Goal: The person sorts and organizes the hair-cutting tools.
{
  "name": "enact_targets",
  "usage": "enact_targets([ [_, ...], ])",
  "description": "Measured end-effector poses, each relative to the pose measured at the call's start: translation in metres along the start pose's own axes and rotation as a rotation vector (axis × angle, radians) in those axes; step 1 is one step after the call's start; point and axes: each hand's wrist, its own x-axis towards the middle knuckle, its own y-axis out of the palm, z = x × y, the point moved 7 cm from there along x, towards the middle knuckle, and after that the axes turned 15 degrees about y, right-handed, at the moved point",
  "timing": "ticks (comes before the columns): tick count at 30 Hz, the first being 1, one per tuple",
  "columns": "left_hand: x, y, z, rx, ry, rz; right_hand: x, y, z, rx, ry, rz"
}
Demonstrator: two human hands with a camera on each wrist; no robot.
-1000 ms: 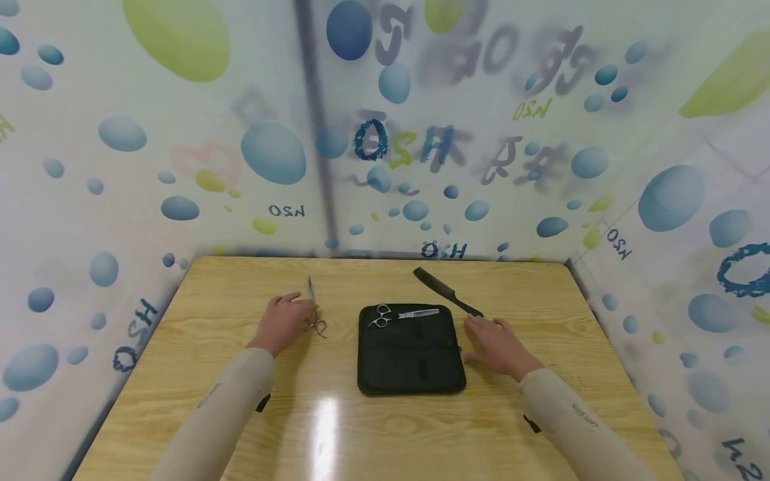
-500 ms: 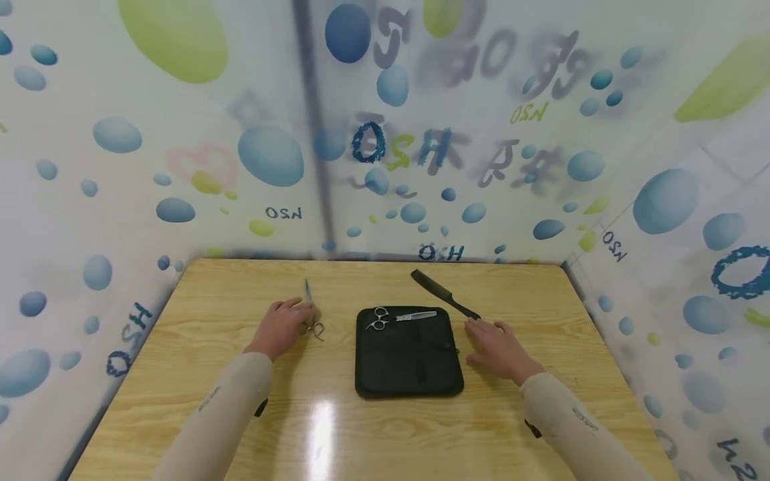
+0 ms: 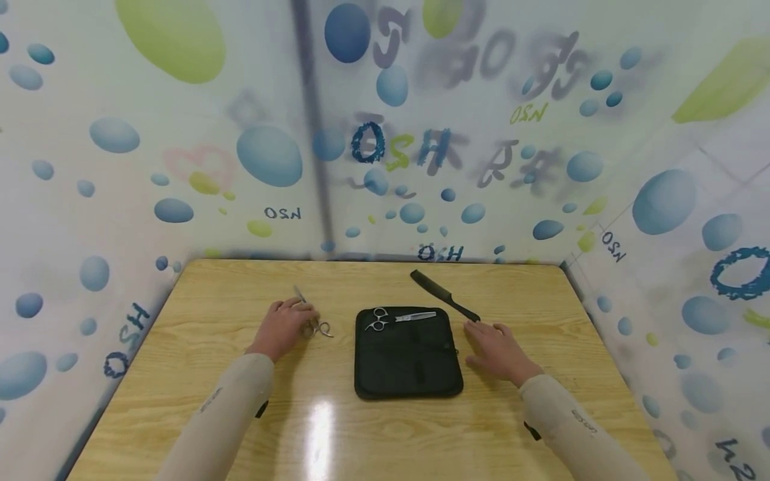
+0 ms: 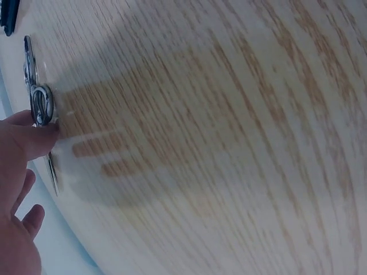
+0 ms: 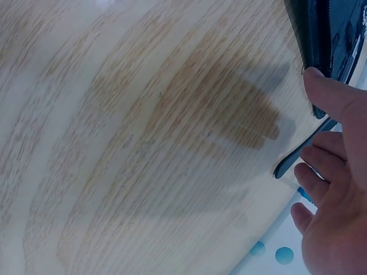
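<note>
In the head view my left hand (image 3: 285, 327) pinches silver hair scissors (image 3: 323, 329) on the left of the table, finger rings toward me and blades pointing away. The left wrist view has thumb and forefinger at the scissors' rings (image 4: 42, 104), with the thin blades running on past the fingers. My right hand (image 3: 498, 349) rests beside the right edge of a black zip case (image 3: 397, 367), its fingers loosely straight and holding nothing. Near its fingertips lies the handle of a black comb (image 3: 442, 292). Thinning scissors (image 3: 415, 316) lie on the upper part of the case.
The wooden table (image 3: 385, 434) meets patterned walls (image 3: 385, 200) at its back and sides. The case sits mid-table between the two hands, and the comb slants behind its right corner.
My left hand has turned the scissors on the table: their tips have swung left and the rings right. The right hand, comb, case and thinning scissors keep their places.
</note>
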Motion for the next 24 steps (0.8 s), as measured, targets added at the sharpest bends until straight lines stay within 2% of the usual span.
enact_targets([
  [6,0.0,-0.0031,-0.0001,-0.015,-0.008,-0.025,-0.0008,-0.0004,0.0005,0.01,-0.001,0.002],
  [12,-0.0021,0.0016,0.0029,-0.022,-0.021,-0.005,-0.0028,-0.0034,0.0028,0.023,-0.017,-0.017],
  [19,-0.0053,0.0055,0.0025,-0.074,-0.017,0.005,-0.0018,-0.0035,0.0057,0.028,-0.022,-0.007],
  [24,-0.0057,0.0056,0.001,-0.056,-0.009,0.014,0.0,-0.0023,0.0056,0.018,-0.009,-0.003],
])
